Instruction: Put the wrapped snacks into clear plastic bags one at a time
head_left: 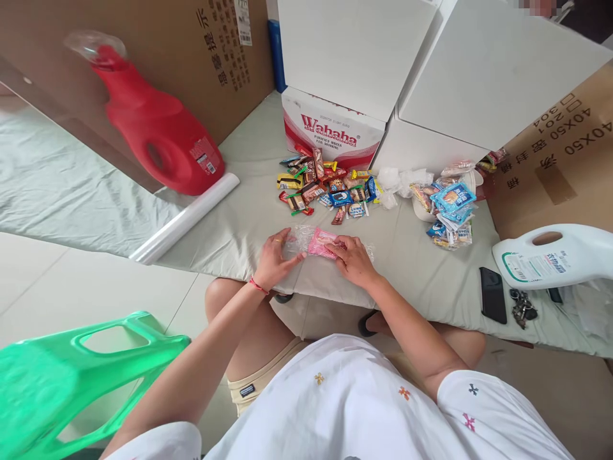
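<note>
A small pink snack packet (322,244) lies on a sheet of clear plastic wrap (300,237) near the front edge of the cloth-covered surface. My left hand (276,257), with a red string bracelet at its wrist, rests at the left edge of the wrap. Its thumb and fingers are apart, the thumb reaching toward the packet. Over the packet's right part, my right hand (353,259) has its fingers and thumb closed on it. More wrap shows beyond that hand. Behind them sits a pile of wrapped snacks (330,185).
A plastic film roll (186,217) and red jug (158,128) are left. Wahaha carton (330,124) and white boxes stand behind. Rightward are a snack-filled bowl (421,207), phone (493,294), keys (523,310) and white detergent bottle (550,255). A green stool (43,377) stands lower left.
</note>
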The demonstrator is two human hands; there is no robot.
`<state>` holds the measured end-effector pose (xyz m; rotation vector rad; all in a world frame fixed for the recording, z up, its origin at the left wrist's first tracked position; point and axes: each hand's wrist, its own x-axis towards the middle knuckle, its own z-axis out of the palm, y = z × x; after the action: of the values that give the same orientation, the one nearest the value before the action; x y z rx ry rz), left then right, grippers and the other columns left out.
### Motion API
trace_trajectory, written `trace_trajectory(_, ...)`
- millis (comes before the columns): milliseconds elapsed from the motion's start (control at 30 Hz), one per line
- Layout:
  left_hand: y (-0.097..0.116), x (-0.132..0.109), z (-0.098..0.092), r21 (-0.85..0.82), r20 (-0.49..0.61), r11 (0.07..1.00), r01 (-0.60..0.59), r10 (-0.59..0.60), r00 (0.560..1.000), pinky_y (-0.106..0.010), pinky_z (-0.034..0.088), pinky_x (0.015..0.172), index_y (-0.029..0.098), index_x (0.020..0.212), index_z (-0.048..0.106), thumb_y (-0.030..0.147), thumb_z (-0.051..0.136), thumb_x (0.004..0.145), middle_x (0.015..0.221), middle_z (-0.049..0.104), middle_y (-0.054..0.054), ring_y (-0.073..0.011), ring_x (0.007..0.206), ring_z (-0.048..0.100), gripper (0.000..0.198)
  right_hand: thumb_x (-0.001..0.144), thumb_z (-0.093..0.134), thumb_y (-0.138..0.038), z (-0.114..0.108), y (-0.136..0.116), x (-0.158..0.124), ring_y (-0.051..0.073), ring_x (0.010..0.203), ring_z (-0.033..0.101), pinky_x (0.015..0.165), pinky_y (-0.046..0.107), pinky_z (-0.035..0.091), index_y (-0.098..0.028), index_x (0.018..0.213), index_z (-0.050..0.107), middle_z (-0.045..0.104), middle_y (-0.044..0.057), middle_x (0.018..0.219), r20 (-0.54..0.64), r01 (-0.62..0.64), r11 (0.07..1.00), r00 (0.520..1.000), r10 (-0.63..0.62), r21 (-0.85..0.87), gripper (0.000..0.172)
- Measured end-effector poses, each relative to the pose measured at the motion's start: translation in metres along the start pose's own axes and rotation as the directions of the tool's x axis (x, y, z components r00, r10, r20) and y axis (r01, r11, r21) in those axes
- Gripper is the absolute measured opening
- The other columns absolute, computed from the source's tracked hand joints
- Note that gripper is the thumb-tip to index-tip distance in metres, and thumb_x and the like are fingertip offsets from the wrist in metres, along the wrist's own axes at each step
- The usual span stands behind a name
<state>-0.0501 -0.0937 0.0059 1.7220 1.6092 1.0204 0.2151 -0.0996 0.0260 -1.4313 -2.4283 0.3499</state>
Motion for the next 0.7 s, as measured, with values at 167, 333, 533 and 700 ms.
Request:
trace_trajectory(167, -0.003, 0.023, -0.001, 0.102, -0.067, 0.966, 0.239, -0.233, 0.970, -0.039, 0.051, 0.087, 0.019, 0.083, 0.074, 0.050, 0.055, 0.087, 0.089, 0.074, -0.010, -0.0290, 0.095, 0.067, 0.036, 0.094, 0.055, -0.014, 0.000, 0.001, 0.001, 0.027, 0.118, 0.046, 0.103, 0.043, 0.044, -0.036, 0.141, 0.065, 0.057, 0.006, 0.140, 0.022, -0.012, 1.000, 1.000, 0.012, 0.006, 0.053)
trace_trajectory(333, -0.008, 0.042, -0.010, 0.374, -0.166, 0.851, 0.368, -0.329, 0.930, -0.046, 0.048, 0.090, 0.019, 0.079, 0.073, 0.040, 0.061, 0.080, 0.090, 0.074, -0.015, -0.0374, 0.103, 0.063, 0.024, 0.095, 0.056, -0.016, -0.001, 0.002, 0.004, 0.026, 0.115, 0.047, 0.102, 0.042, 0.044, -0.036, 0.140, 0.065, 0.056, 0.006, 0.139, 0.039, -0.017, 1.000, 0.999, 0.016, 0.009, 0.051)
trace_trajectory(533, -0.006, 0.053, -0.005, 0.272, -0.179, 0.938, 0.217, -0.172, 0.969, -0.052, 0.041, 0.110, 0.015, 0.122, 0.069, 0.053, 0.039, 0.095, 0.124, 0.068, -0.020, -0.0378, 0.127, 0.055, 0.056, 0.094, 0.055, -0.015, 0.001, 0.004, 0.005, 0.026, 0.114, 0.048, 0.102, 0.043, 0.044, -0.035, 0.138, 0.067, 0.057, 0.006, 0.137, 0.021, -0.013, 0.999, 1.000, 0.012, 0.034, 0.050)
trace_trajectory(700, 0.004, 0.063, 0.014, 0.389, 0.039, 0.916, 0.103, -0.128, 0.991, -0.064, 0.010, 0.125, 0.022, 0.118, 0.070, 0.053, 0.067, 0.081, 0.163, 0.041, -0.014, -0.0429, 0.158, 0.011, 0.048, 0.095, 0.055, -0.016, 0.000, 0.004, 0.005, 0.026, 0.114, 0.048, 0.101, 0.044, 0.045, -0.036, 0.139, 0.066, 0.057, 0.007, 0.137, 0.037, -0.011, 1.000, 0.999, 0.010, 0.023, 0.049)
